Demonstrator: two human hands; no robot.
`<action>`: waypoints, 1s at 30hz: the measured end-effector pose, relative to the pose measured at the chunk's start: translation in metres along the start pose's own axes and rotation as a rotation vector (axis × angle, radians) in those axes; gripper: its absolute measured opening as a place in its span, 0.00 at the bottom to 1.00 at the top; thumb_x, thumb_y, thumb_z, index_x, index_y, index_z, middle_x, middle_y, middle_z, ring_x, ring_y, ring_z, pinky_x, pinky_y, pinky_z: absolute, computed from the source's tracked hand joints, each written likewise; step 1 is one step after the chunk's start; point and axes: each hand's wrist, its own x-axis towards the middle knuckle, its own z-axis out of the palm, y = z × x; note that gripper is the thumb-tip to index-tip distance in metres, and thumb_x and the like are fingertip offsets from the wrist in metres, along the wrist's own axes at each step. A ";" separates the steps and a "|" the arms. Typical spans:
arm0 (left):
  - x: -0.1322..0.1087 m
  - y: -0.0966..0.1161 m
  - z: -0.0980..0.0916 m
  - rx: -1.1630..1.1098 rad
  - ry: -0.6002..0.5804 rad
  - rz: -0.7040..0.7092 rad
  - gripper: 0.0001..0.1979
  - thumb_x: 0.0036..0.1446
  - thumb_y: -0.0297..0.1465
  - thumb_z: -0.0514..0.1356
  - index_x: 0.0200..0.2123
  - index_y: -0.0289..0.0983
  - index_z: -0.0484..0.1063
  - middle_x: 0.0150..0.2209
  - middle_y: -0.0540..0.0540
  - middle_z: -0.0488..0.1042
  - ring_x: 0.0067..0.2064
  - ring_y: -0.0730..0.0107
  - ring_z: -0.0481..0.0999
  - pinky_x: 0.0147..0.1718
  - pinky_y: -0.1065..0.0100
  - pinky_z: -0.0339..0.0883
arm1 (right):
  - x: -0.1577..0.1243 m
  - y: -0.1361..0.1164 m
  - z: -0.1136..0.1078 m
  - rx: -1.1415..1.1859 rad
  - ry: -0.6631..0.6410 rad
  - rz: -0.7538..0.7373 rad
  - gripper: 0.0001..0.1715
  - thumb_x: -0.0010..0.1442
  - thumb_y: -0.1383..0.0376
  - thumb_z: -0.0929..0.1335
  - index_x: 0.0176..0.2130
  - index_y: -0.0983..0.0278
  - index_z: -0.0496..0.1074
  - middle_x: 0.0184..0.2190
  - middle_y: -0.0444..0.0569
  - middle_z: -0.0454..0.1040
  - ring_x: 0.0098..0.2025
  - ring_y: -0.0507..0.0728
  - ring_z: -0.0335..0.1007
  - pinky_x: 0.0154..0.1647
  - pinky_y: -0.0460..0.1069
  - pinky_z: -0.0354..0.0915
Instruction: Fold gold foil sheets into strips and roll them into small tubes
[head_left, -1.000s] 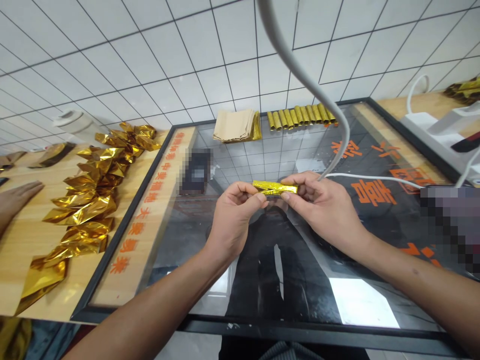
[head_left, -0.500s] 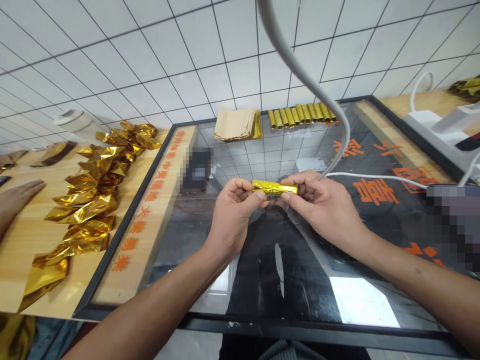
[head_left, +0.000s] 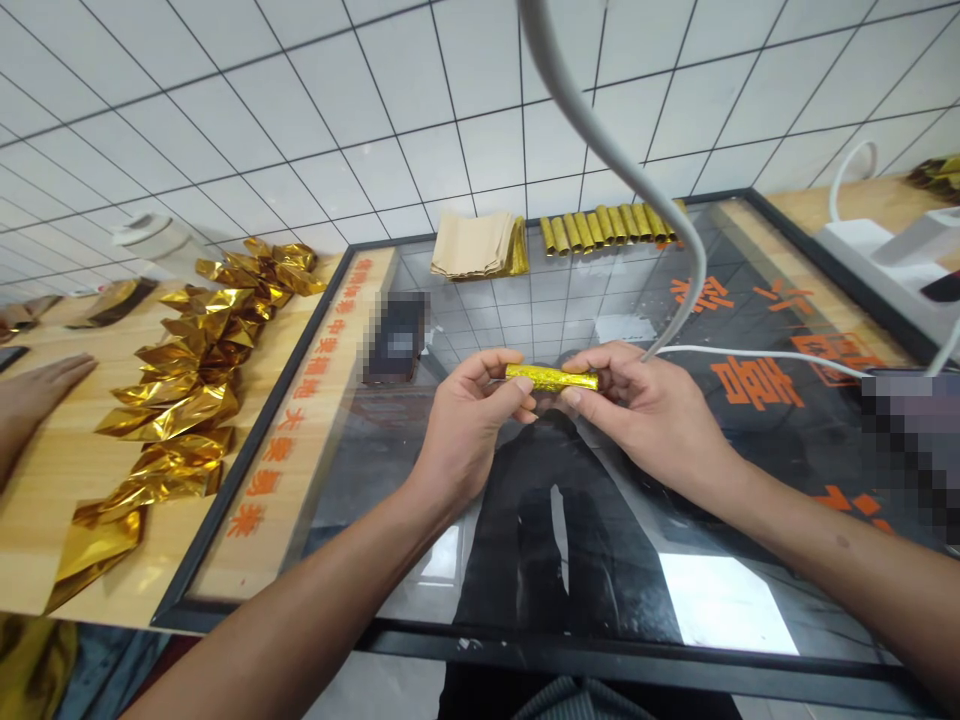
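Glass-covered tabletop point(head_left: 480, 320) below: left hand point(head_left: 465, 420) and right hand point(head_left: 652, 410) hold a gold foil roll point(head_left: 551, 377) level above it, fingers point(head_left: 491, 365) pinched on each end. Likely light, slick and easily crushed, so hold the ends gently.

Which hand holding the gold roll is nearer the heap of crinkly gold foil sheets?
Left. The left hand is right of the heap of crinkly gold foil sheets, apart from it; the right hand is farther right, across the gold foil roll.
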 end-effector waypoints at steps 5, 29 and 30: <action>0.002 0.002 -0.001 -0.002 -0.024 -0.005 0.19 0.47 0.28 0.76 0.44 0.36 0.79 0.37 0.51 0.79 0.29 0.77 0.78 0.27 0.74 0.74 | 0.002 0.003 0.000 0.155 -0.012 0.057 0.09 0.67 0.59 0.74 0.46 0.60 0.80 0.39 0.47 0.84 0.38 0.58 0.80 0.39 0.53 0.72; 0.005 0.003 -0.007 0.007 -0.061 -0.013 0.14 0.50 0.27 0.74 0.41 0.35 0.80 0.32 0.50 0.78 0.28 0.76 0.79 0.27 0.75 0.75 | 0.006 0.003 -0.002 0.275 -0.061 0.111 0.07 0.66 0.61 0.75 0.44 0.61 0.81 0.38 0.47 0.84 0.36 0.58 0.80 0.36 0.52 0.74; 0.005 0.004 -0.006 0.004 -0.062 -0.017 0.14 0.50 0.27 0.74 0.41 0.35 0.80 0.32 0.51 0.78 0.28 0.76 0.78 0.26 0.75 0.74 | 0.005 0.003 -0.002 0.264 -0.060 0.102 0.07 0.66 0.61 0.75 0.44 0.61 0.81 0.38 0.47 0.84 0.36 0.58 0.80 0.36 0.52 0.73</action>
